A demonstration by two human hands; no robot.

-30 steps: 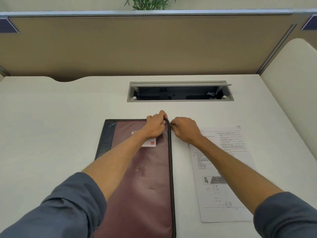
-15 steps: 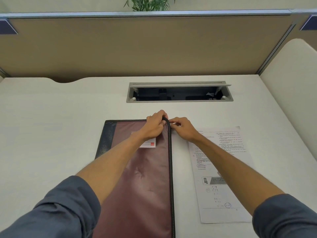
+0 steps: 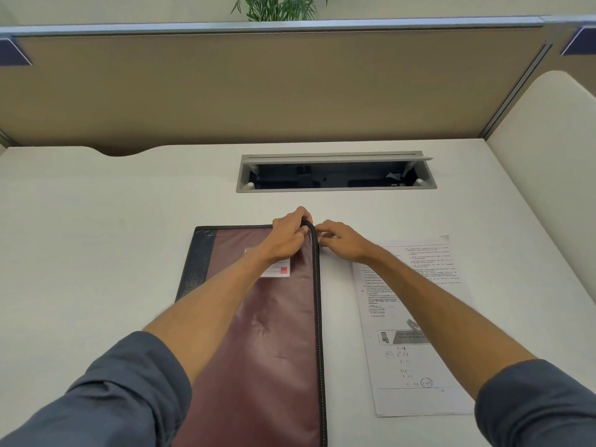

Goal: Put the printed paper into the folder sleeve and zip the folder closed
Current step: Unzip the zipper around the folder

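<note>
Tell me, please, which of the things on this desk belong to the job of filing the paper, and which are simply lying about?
Part of the job:
maroon folder, both hands at its top right corner
its zip edge
printed paper, flat on the desk beside the folder
left hand
right hand

Just lying about:
open cable tray in the desk
partition
plant behind it

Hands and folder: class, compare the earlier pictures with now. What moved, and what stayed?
The right hand crept left to the folder's far right corner, fingers pinching at its zipper edge. The left hand kept gripping that corner. Folder and printed paper stayed put.
</note>
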